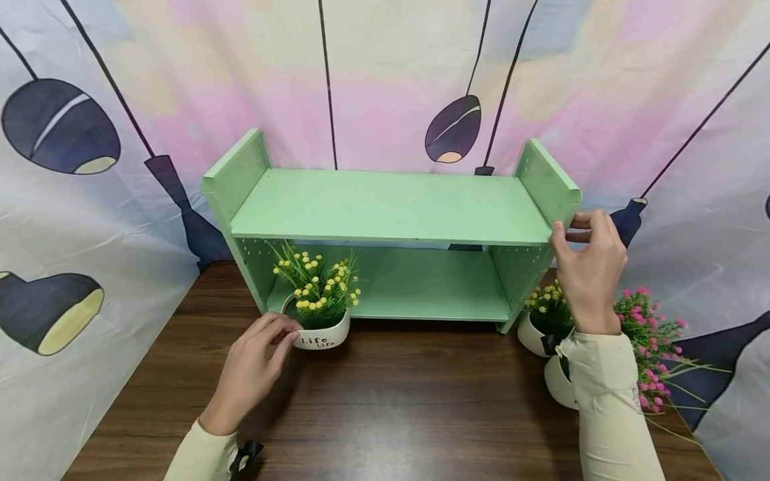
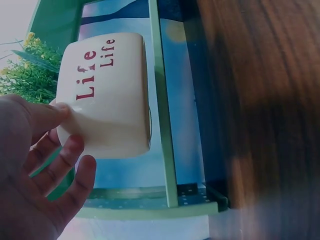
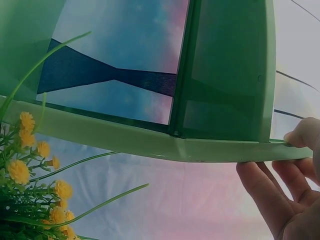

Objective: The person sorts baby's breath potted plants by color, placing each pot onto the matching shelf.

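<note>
My left hand (image 1: 252, 361) pinches the left rim of a white flowerpot (image 1: 327, 337) printed with "Life Life". Small yellow flowers (image 1: 321, 287) and green blades rise from it. The pot is at the front left of the green shelf's (image 1: 391, 207) lower level, overlapping its front edge in the head view. In the left wrist view, the thumb lies at the pot's rim (image 2: 107, 100) and some fingers are spread beside its wall. At the shelf's right end, my right hand (image 1: 592, 270) grips the upright side panel (image 3: 225, 151), thumb on one face and fingers on the other.
Two more white pots stand right of the shelf, partly behind my right forearm: one with yellow flowers (image 1: 550, 300), one with pink flowers (image 1: 646, 327). All stand on a dark wooden table (image 1: 409, 407). A curtain with printed lamps (image 1: 385, 80) hangs behind.
</note>
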Tool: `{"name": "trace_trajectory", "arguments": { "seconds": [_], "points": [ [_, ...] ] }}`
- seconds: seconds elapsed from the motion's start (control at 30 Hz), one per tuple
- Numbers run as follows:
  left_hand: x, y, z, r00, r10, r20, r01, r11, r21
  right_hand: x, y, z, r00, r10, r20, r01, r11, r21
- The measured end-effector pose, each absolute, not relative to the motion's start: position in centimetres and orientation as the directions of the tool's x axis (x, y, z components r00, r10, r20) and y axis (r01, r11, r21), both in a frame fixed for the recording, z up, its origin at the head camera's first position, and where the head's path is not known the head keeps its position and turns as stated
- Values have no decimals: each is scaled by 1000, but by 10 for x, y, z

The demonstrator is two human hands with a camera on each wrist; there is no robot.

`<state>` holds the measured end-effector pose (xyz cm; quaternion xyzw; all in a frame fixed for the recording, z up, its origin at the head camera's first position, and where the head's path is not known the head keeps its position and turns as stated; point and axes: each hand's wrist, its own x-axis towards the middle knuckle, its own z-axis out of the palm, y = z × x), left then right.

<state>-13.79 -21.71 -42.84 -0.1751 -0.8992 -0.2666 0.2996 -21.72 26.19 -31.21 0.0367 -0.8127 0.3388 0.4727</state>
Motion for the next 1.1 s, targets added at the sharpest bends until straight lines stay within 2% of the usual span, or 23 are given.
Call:
{"name": "trace_trajectory", "arguments": {
  "seconds": [0.67, 1.1],
  "points": [
    [-188, -193, -425, -757, 147, 637, 501, 756, 421, -216, 259, -312, -542, 281, 792, -377, 761, -528],
    [-214, -182, -433, -825, 107, 555, 440, 738, 511, -217, 259, -313, -535, 281, 797, -376, 765, -523]
  ]
}}
